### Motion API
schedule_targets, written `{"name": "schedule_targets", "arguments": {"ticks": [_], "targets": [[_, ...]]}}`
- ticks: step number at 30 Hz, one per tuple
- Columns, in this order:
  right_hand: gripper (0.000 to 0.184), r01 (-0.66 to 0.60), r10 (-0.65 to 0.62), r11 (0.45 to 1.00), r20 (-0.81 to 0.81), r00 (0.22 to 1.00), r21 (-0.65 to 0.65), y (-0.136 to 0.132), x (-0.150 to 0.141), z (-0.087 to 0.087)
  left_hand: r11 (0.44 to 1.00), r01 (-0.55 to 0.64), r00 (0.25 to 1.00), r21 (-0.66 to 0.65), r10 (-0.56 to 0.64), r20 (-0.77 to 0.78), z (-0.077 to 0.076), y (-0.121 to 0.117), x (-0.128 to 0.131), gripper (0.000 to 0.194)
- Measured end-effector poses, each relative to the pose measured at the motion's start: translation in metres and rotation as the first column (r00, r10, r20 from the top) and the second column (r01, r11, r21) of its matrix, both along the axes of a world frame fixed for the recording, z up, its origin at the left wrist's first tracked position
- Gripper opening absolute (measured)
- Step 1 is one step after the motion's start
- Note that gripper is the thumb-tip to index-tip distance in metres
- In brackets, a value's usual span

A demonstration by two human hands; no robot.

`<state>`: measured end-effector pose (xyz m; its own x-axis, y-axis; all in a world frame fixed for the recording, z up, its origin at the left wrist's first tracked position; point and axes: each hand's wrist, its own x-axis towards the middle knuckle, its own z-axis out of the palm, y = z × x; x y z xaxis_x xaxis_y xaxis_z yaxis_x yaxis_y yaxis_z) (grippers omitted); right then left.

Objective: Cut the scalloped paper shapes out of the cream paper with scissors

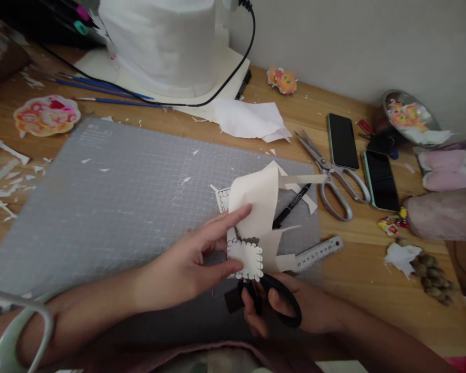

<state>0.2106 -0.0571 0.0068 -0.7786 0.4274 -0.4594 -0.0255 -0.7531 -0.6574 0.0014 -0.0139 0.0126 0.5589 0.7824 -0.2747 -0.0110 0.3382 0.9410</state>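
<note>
My left hand [194, 261] pinches a cream sheet of paper [256, 199] with a scalloped, black-outlined shape [246, 257] at its lower end. My right hand [283, 308] has its fingers through the black handles of a pair of scissors [274, 298] just below that shape. The scissor blades are hidden behind the paper. Both hands work over the near right part of a grey cutting mat [120, 191].
A black marker [291, 205], steel ruler [318, 252], silver scissors [330, 178] and two phones [341, 140] lie to the right. White tissue [252, 120], a black cable [233, 77], blue pens [101, 88] and paper scraps [3, 176] lie around the mat.
</note>
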Motion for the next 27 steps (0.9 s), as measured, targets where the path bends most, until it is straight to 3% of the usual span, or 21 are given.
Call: {"name": "schedule_targets", "arguments": {"ticks": [14, 20, 27], "targets": [[0.061, 0.011, -0.010, 0.998, 0.013, 1.000, -0.067, -0.001, 0.001, -0.002, 0.994, -0.028, 1.000, -0.108, 0.029, 0.004, -0.003, 0.002, 0.001, 0.072], [0.059, 0.059, -0.061, 0.996, -0.037, 0.997, -0.068, -0.004, 0.001, -0.009, 0.975, 0.003, 0.997, -0.223, 0.013, 0.070, -0.009, 0.008, -0.005, 0.066], [0.057, 0.064, -0.071, 0.993, -0.069, 0.995, -0.095, -0.001, 0.001, -0.005, 0.948, 0.051, 0.978, -0.314, 0.017, 0.209, -0.015, 0.012, -0.007, 0.063]]}}
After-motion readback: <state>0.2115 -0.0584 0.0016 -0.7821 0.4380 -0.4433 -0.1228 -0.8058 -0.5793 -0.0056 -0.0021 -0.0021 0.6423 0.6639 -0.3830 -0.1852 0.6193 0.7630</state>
